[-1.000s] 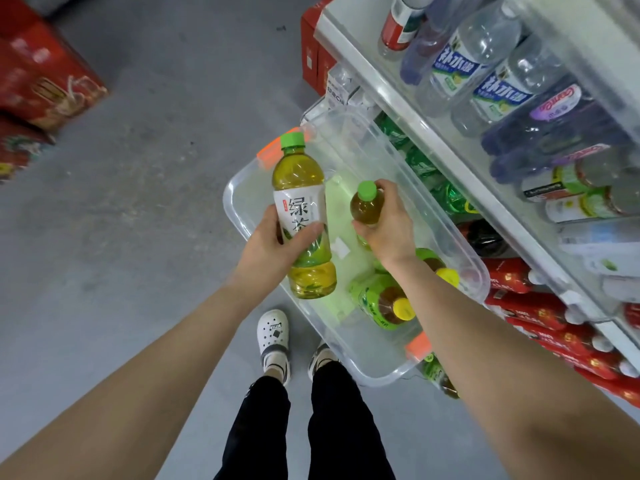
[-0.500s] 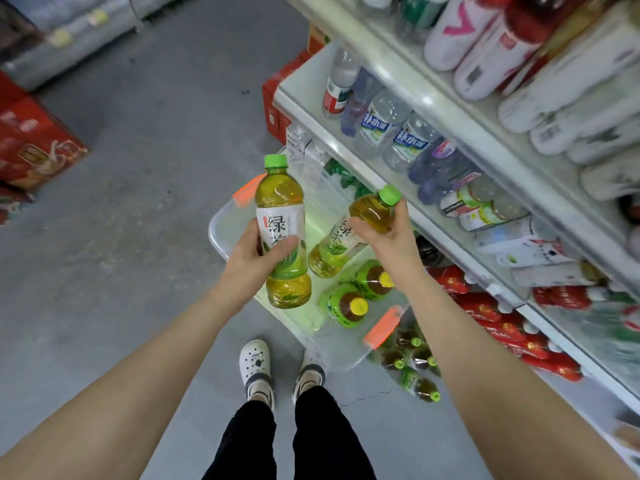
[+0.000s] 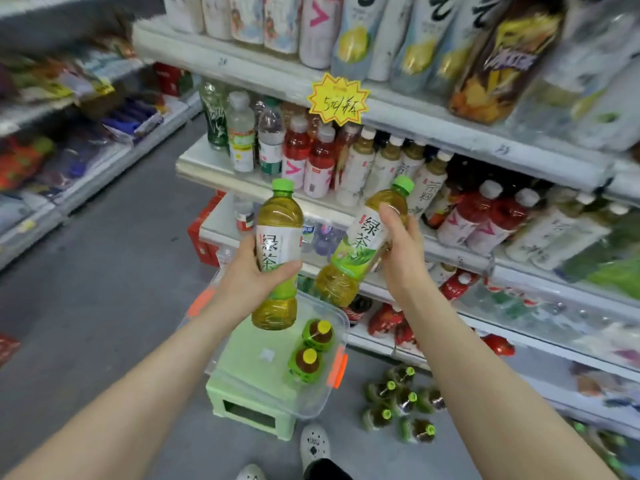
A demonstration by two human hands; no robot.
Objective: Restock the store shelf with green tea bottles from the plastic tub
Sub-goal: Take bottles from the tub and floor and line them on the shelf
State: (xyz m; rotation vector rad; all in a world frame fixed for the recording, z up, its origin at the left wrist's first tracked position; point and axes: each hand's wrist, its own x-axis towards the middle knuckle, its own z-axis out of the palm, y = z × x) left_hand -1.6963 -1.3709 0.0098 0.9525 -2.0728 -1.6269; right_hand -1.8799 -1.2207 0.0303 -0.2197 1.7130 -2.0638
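Left hand (image 3: 252, 278) grips upright bottle (image 3: 278, 216), right hand (image 3: 401, 258) tilted bottle (image 3: 360, 244), above tub (image 3: 341, 318), near shelf edge (image 3: 207, 169)

The upright green tea bottle (image 3: 277, 251) and the tilted green tea bottle (image 3: 362, 247) above the plastic tub (image 3: 263, 396) each show a bright green cap, amber-yellow tea and a white label with green characters. The tub is clear with orange latches, the stool (image 3: 284, 429) under it pale green, the 2 bottles (image 3: 306, 365) inside it yellow-capped with green labels.
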